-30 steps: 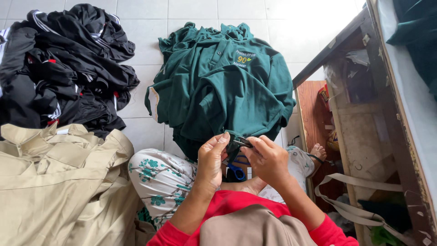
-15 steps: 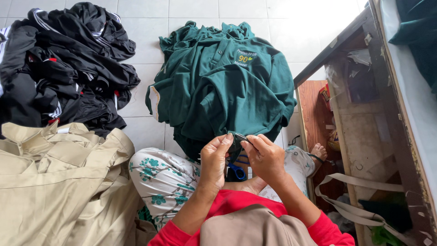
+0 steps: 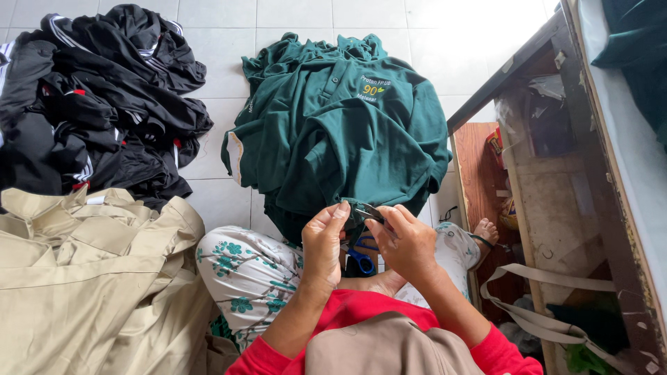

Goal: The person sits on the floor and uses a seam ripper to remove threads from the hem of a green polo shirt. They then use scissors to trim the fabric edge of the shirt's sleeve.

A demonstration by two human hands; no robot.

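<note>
The left hand (image 3: 323, 243) and the right hand (image 3: 406, 239) are both pinching the near edge of a dark green shirt (image 3: 340, 132) that is lying heaped on the tiled floor (image 3: 222, 201) over the person's lap. The right grip is also pressing a small metal snipper (image 3: 368, 210) against the cloth, while blue-handled scissors (image 3: 360, 258) are lying just below the hands.

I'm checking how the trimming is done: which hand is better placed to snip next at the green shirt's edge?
Probably the right hand: it holds the small thread snips at the green shirt hem, while the left hand pinches the fabric.
</note>
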